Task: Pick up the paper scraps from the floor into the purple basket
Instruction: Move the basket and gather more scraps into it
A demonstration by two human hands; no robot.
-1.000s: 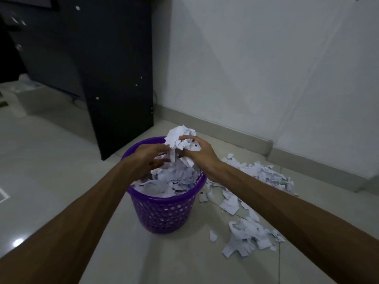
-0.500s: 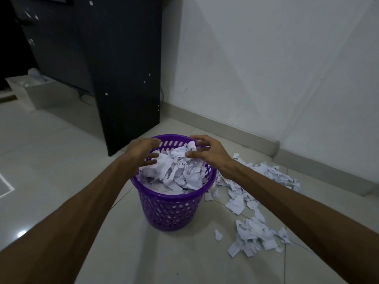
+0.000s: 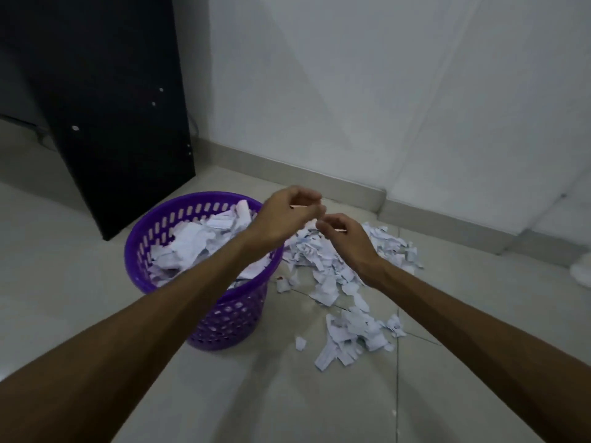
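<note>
Purple basket (image 3: 166,215) heaped with white paper scraps (image 3: 195,241); left hand (image 3: 284,215), right hand (image 3: 347,239) loosely curled, empty.

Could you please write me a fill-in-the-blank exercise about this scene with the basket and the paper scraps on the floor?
1. The basket is ______ in colour.
2. Both the left hand and the right hand hold ______.
3. The paper scraps on the floor lie to the ______ of the basket in the picture.
4. Behind the basket stands a ______ panel.

Missing words: purple; nothing; right; black
</note>
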